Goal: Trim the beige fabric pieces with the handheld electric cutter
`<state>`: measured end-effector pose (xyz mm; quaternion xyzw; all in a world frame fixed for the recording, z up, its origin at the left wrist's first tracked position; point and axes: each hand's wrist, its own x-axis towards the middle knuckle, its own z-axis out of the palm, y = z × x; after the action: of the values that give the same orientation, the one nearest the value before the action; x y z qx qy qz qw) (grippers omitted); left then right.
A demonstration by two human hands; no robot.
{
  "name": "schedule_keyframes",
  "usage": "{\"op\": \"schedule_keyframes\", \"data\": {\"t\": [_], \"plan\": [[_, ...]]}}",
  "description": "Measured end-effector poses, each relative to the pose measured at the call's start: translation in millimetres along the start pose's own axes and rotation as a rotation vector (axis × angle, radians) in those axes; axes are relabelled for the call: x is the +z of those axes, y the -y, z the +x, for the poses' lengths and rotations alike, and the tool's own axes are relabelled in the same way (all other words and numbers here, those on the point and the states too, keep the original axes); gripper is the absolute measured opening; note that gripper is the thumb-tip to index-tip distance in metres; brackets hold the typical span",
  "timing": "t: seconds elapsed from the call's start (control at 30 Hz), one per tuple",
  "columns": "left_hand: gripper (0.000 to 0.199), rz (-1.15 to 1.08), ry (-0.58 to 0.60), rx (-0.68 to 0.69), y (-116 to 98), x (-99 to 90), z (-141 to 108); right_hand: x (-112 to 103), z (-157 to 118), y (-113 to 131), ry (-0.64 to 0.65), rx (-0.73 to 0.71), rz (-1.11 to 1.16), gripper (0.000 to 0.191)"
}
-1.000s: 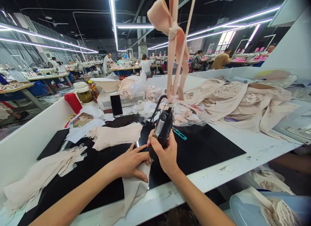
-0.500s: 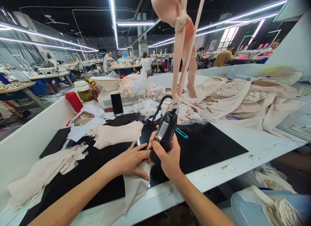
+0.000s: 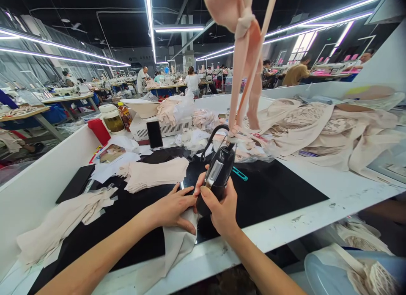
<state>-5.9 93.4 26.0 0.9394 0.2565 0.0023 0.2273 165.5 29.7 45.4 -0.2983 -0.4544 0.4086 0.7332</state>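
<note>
My right hand [image 3: 223, 204] is wrapped round a black handheld tool [image 3: 217, 172] with a silver plate, a cable rising from its top. My left hand [image 3: 176, 208] lies spread on a beige cloth piece [image 3: 180, 240], fingers apart, its fingertips close beside the tool's base. The cloth hangs over the front edge of the table. Under the hands is a black mat [image 3: 269, 193]. Behind my left hand lies a stack of beige cut pieces [image 3: 155, 173]. The tool's lower end is partly hidden by my fingers.
Another beige stack [image 3: 63, 223] lies at the left. A phone [image 3: 154, 134] leans on a white device [image 3: 174, 128]. A teal clip [image 3: 240, 174] is right of the tool. Pink fabric strips [image 3: 245, 53] hang above; beige garments [image 3: 307, 125] are piled at the right. People sit farther back.
The whole view has shifted slightly, so things appear a little farther right. Both hands keep nearly the same pose on the cloth and tool.
</note>
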Motion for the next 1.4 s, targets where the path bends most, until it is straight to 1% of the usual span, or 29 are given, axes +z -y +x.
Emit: {"op": "schedule_keyframes", "data": {"t": [0.1, 0.3, 0.5, 0.67, 0.73, 0.8, 0.87, 0.9, 1.17, 1.4], "plan": [[0.062, 0.007, 0.005, -0.011, -0.4, 0.3, 0.2, 0.9, 0.4, 1.7, -0.001, 0.004, -0.004, 0.033], [0.06, -0.012, -0.029, -0.005, -0.4, 0.8, -3.7, 0.8, 0.5, 3.0, -0.002, -0.01, -0.027, 0.035], [0.068, -0.032, -0.021, -0.051, -6.9, -4.9, -12.0, 0.2, -0.7, -0.4, -0.009, -0.006, -0.025, 0.034], [0.075, 0.04, -0.032, 0.005, -8.9, -3.7, -13.0, 0.4, -1.0, 0.8, -0.019, -0.003, -0.037, 0.038], [0.065, 0.059, -0.051, 0.056, -8.6, -1.9, -12.8, 0.6, -1.2, 2.1, -0.018, -0.003, -0.041, 0.038], [0.046, 0.053, -0.06, 0.107, -7.9, -0.3, -13.0, 0.8, -1.3, 2.9, -0.014, -0.006, -0.043, 0.037], [0.03, 0.028, -0.048, 0.125, -7.2, 0.4, -13.4, 0.8, -1.1, 2.7, -0.012, -0.015, -0.043, 0.036], [0.026, 0.012, -0.04, 0.123, -6.8, 0.4, -13.5, 0.7, -0.9, 2.4, -0.011, -0.016, -0.043, 0.036], [0.029, -0.066, -0.02, 0.089, -3.2, 1.5, -12.6, -0.8, -0.1, 3.1, -0.021, 0.0, -0.005, 0.038], [0.039, -0.052, -0.027, 0.085, -3.4, 1.6, -11.5, -1.0, -3.7, -1.4, -0.002, 0.008, 0.011, 0.037]]}}
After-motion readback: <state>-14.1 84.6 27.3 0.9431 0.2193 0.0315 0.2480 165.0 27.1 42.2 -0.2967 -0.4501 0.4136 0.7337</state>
